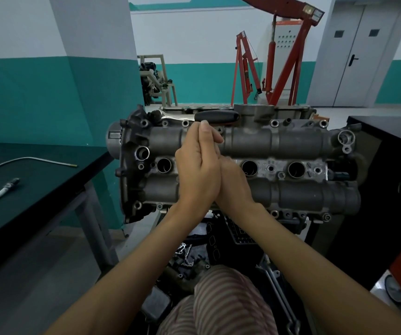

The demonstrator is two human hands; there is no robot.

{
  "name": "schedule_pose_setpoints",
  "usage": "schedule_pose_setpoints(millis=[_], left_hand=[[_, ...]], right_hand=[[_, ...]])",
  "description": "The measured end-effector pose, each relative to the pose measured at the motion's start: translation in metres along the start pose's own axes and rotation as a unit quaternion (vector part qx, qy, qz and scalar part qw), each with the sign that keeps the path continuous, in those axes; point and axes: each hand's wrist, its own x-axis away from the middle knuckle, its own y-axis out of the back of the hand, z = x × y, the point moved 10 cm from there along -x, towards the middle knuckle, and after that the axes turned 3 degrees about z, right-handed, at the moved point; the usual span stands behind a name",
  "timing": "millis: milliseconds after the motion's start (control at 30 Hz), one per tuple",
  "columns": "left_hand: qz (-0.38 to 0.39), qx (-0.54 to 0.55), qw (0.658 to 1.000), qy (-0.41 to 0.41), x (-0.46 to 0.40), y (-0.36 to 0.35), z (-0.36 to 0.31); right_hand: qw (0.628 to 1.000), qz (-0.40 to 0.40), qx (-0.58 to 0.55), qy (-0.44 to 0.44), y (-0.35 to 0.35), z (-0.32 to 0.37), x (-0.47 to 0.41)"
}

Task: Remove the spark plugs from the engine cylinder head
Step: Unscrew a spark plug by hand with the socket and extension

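The grey cylinder head (291,141) lies across the middle on a stand. Three open spark plug wells show in its centre row: one on the left (164,164) and two on the right (249,168) (296,169). My left hand (197,175) and right hand (234,187) are pressed palm to palm above the spot between them, fingers straight and pointing away. Whatever lies between the palms is hidden. A ratchet with a black handle (216,116) rests on the head's far edge. One spark plug (6,189) lies on the dark table at the left.
A bent metal tube (25,160) lies on the dark table (49,180). A black cabinet (388,141) stands at the right. Loose parts and a chain (187,255) sit below the engine. Red engine cranes (289,68) stand at the back.
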Motion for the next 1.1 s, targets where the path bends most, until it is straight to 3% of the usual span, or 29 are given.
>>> schedule_pose_setpoints(millis=[233,333,400,567,767,933,1100], left_hand=[[0.025,-0.015,0.995,-0.097,0.002,-0.004,-0.014],[0.067,0.020,0.995,-0.065,-0.012,-0.010,-0.008],[0.051,0.045,0.997,-0.049,-0.020,-0.006,-0.004],[0.029,0.020,0.995,-0.089,-0.002,-0.002,-0.006],[0.121,0.050,0.991,0.006,-0.007,-0.008,0.000],[0.013,0.047,0.999,-0.013,-0.009,0.045,-0.005],[0.003,-0.014,1.000,-0.010,-0.008,0.061,0.000]], right_hand=[[1.000,0.005,0.027,0.012,-0.001,0.005,0.001],[1.000,0.006,0.020,0.006,0.001,0.003,-0.005],[1.000,0.012,0.024,0.006,0.000,0.004,-0.010],[0.998,0.041,0.042,0.011,-0.008,0.003,-0.004],[0.998,0.031,0.057,0.019,0.003,0.006,-0.006],[0.994,-0.015,0.089,0.066,0.017,0.023,-0.003],[0.988,-0.068,0.093,0.107,0.043,0.042,-0.006]])
